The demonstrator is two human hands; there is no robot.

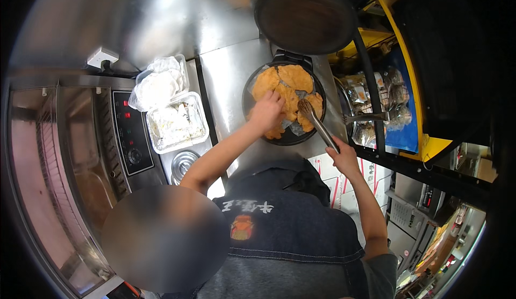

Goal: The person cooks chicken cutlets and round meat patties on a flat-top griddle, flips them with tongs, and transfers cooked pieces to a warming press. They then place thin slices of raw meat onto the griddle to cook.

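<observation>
Several golden breaded fried pieces (296, 77) lie with crumpled paper on the round black plate of an electric griddle (292, 138), whose dark lid (305, 16) stands raised behind. My left hand (269, 111) is over the pieces at the plate's left part, fingers bent down on one piece; whether it grips the piece I cannot tell. In my right hand (344, 158) is the handle of a pair of metal tongs (320, 127). The tongs' tips rest at the right-hand piece and look close together.
Left of the steel counter (225, 77) stand a foil-lined plastic tub (177, 123), a clear container with plastic bags (161, 81) and a round metal lid (184, 164). A control panel with red switches (132, 131) is farther left. Wrapped packages (397, 97) sit right, beyond a black frame (373, 109).
</observation>
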